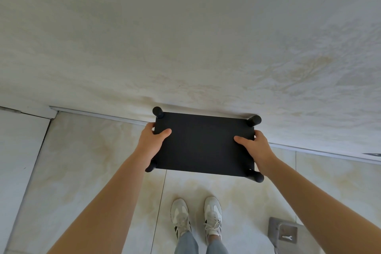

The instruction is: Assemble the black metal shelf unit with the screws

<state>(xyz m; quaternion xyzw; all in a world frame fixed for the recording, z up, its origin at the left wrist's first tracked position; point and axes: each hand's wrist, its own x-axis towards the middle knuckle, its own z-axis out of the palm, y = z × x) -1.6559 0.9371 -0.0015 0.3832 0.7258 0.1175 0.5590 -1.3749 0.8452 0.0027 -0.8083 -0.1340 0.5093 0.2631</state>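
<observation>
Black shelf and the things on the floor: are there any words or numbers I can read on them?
There are no words, numbers or signs to read in this picture.
The black shelf, held by the left hand and the right hand, has a plain top with no label.
The shoes show only dark stripes, no letters.
The grey metal plate with the small wrench on it shows no writing.

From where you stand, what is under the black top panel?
Only black posts show at its corners. The black top panel, held by the left hand and right hand, hides everything beneath it.
</observation>
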